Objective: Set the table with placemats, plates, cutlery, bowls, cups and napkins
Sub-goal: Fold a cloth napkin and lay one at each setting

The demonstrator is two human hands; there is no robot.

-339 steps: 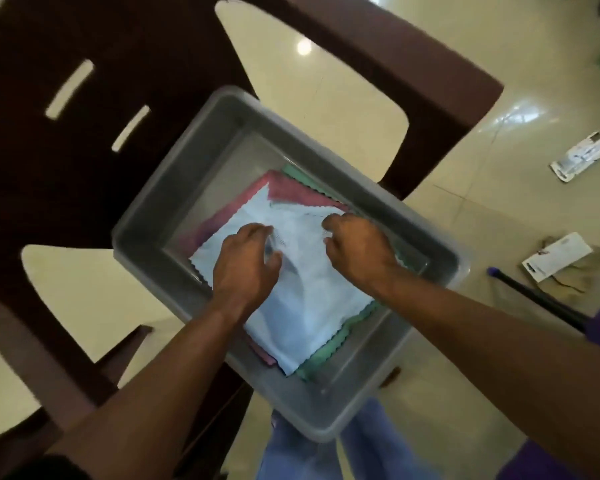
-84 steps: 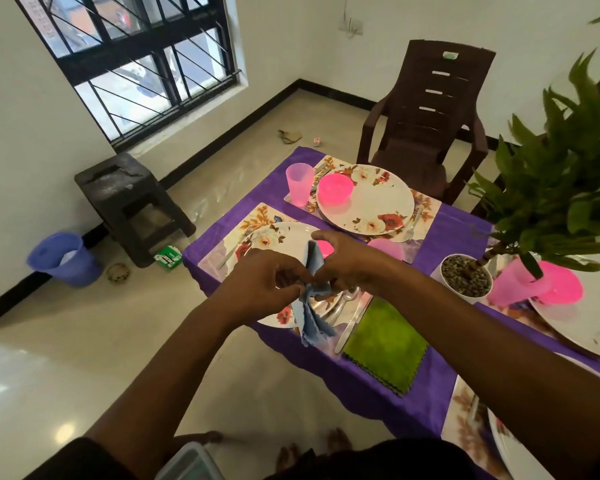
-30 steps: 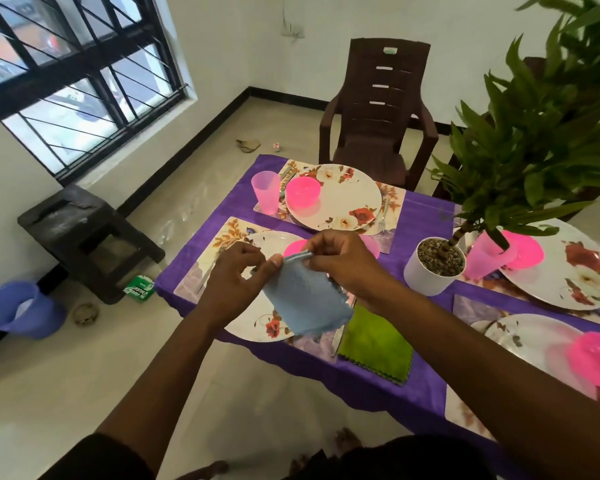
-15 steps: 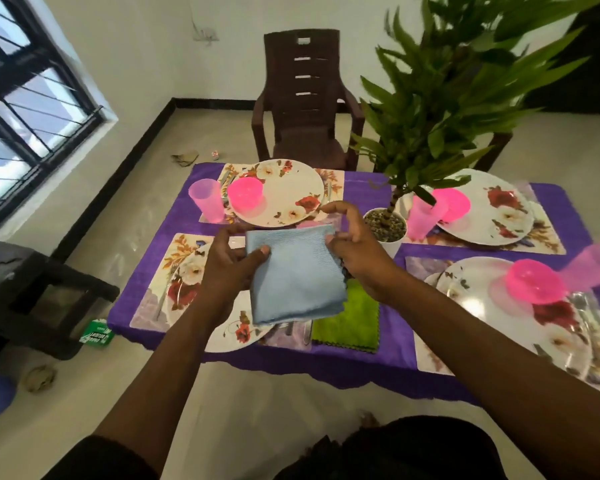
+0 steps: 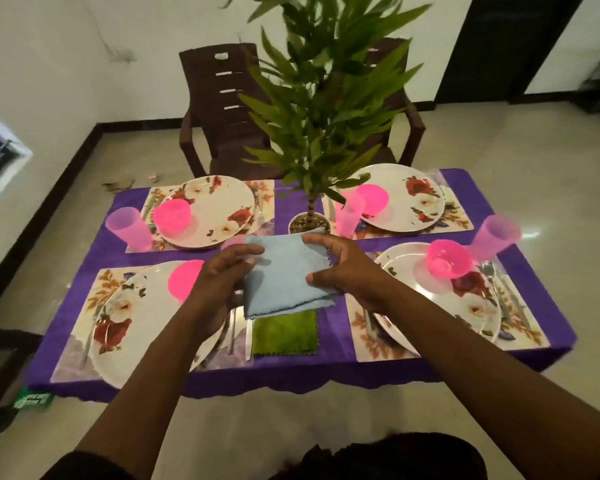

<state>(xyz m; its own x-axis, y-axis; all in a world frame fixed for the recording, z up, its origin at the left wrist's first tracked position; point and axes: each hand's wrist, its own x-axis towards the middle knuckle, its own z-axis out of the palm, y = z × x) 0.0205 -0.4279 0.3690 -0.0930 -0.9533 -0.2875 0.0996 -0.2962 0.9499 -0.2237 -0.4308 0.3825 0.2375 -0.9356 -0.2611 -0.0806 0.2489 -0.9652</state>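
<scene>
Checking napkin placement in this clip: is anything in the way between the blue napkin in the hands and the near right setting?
Nothing visible blocks it. The left hand and right hand hold the folded blue napkin above the green napkin; bare purple tablecloth lies beside the near right placemat.

Both forearms extend forward. Left hand (image 5: 222, 275) and right hand (image 5: 347, 268) face each other at equal height, fingers (image 5: 321, 241) curled in a pinch.
</scene>
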